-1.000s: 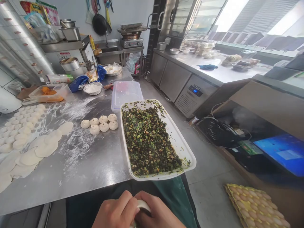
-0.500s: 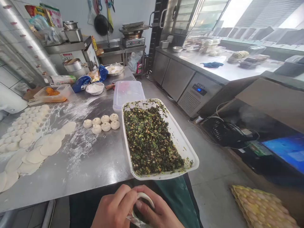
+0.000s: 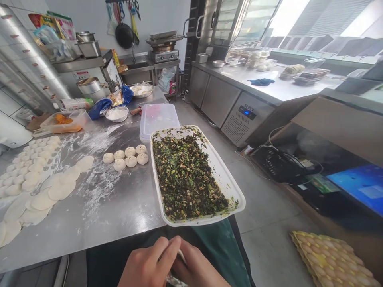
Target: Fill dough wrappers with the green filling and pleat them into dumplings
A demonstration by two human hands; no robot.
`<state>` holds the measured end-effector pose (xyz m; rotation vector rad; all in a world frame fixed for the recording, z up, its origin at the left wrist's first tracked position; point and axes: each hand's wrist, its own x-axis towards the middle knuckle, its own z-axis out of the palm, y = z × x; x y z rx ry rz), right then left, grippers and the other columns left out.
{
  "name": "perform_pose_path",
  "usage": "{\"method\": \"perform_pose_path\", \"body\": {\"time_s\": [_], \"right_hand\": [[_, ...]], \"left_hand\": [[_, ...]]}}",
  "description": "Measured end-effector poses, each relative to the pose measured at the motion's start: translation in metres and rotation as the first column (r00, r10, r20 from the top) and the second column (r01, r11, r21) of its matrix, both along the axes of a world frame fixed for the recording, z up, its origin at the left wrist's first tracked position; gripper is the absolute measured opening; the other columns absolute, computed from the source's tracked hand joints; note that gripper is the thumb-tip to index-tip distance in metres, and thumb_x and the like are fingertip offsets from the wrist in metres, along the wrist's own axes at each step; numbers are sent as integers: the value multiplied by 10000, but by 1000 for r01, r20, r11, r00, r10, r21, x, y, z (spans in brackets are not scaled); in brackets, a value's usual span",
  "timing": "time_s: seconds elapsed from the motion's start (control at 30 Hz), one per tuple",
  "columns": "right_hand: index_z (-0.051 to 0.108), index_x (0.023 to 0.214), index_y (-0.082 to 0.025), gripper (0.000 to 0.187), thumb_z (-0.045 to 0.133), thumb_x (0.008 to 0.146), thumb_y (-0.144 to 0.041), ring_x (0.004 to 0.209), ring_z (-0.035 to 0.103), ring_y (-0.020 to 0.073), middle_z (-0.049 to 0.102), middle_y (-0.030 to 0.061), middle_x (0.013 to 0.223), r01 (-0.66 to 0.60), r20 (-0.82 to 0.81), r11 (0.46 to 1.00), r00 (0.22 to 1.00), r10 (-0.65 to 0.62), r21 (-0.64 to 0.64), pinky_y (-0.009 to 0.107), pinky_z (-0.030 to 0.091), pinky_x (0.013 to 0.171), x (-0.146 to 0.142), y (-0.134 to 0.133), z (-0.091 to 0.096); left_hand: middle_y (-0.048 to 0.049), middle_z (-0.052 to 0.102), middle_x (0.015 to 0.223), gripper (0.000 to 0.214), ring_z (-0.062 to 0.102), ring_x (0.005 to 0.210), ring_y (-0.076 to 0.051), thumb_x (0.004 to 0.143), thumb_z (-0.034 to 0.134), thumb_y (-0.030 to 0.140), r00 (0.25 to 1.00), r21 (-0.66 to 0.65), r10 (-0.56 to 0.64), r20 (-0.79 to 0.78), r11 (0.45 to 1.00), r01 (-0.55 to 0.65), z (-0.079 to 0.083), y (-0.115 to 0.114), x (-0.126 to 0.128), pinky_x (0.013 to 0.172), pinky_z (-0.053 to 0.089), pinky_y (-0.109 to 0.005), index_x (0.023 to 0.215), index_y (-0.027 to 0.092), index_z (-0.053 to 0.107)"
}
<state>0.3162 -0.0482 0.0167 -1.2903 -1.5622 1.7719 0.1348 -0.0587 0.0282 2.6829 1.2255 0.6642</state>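
Both left hand [image 3: 149,265] and right hand [image 3: 199,270] nearly hide the dough piece [image 3: 182,255].

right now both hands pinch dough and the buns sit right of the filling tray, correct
Wrong in one respect: the head view shows the buns left of the filling tray, not right of it. The rest holds: the left hand and right hand do pinch dough between them.

Steel counters [image 3: 269,91], grey floor [image 3: 263,227], bright windows [image 3: 302,18].
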Motion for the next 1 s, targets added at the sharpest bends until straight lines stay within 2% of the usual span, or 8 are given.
{"method": "perform_pose_path", "body": {"time_s": [0.13, 0.3, 0.4, 0.47, 0.6, 0.8, 0.9, 1.0], "right_hand": [[634, 935, -186, 145, 514, 912, -263, 889, 652, 238, 749, 63, 928, -62, 23, 995, 998, 64, -84, 326, 467, 772, 1, 3, 7], [648, 950, -192, 121, 650, 852, -263, 916, 637, 240, 712, 47, 967, -119, 45, 991, 991, 122, -60, 325, 479, 807, 12, 9, 22], [586, 1259, -221, 453, 726, 849, -354, 1103, 627, 277, 704, 65, 1168, -125, -196, 971, 977, 85, -203, 365, 477, 963, 21, 7, 26], [539, 1332, -238, 478, 657, 922, -454, 1150, 612, 274, 677, 73, 1226, -76, -355, 965, 935, -19, -251, 388, 460, 1022, 23, 4, 24], [535, 1325, -289, 430, 576, 972, -531, 1075, 616, 239, 644, 51, 1162, -39, -460, 969, 884, -80, -242, 370, 489, 962, 16, -1, 13], [604, 1121, -290, 339, 554, 966, -586, 799, 550, 164, 549, -8, 909, 14, -410, 937, 897, -167, -350, 294, 494, 747, 9, -7, 0], [634, 1169, -308, 442, 716, 848, -599, 939, 605, 241, 635, 56, 1045, 81, -355, 971, 921, -159, -223, 348, 528, 835, 12, -12, -1], [655, 1163, -287, 463, 704, 840, -615, 1034, 622, 285, 677, 81, 1099, 94, -304, 985, 943, -134, -143, 391, 530, 920, 12, -12, 2]], "left_hand": [[22, 562, 694, 277, 532, 427, -124, 1024, 346, 164, 1000, 1, 0, -11, 1000, 0, -1, 0, 1, 386, 374, -287, 859, 236, 556], [-14, 656, 778, 364, 612, 476, -129, 1072, 256, 240, 999, 45, -20, -38, 999, 22, 0, 1, 2, 400, 423, -276, 1128, 160, 607], [-3, 628, 749, 321, 617, 490, -130, 1065, 322, 242, 998, -57, 47, 31, 997, -45, 4, 3, -2, 427, 456, -264, 971, 205, 627], [-9, 659, 809, 238, 671, 580, -116, 1042, 411, 191, 992, -80, 82, 94, 994, -74, 6, 5, -5, 497, 509, -218, 1052, 202, 648], [-44, 710, 912, 324, 716, 678, -107, 1043, 426, 178, 990, -17, 52, 132, 999, -50, 7, 5, -3, 597, 565, -177, 1319, 154, 595], [4, 626, 747, 232, 599, 488, -117, 1025, 398, 174, 988, -8, 106, 116, 994, -106, 6, -1, 4, 441, 460, -246, 986, 212, 623], [-25, 682, 860, 314, 630, 523, -110, 1044, 349, 200, 999, 28, 46, 27, 999, -46, 3, -1, 4, 440, 451, -254, 1230, 156, 598], [-15, 635, 787, 326, 596, 497, -128, 1044, 300, 214, 998, 19, 54, -13, 998, -53, 2, -2, 3, 440, 438, -278, 1070, 186, 623]]}}
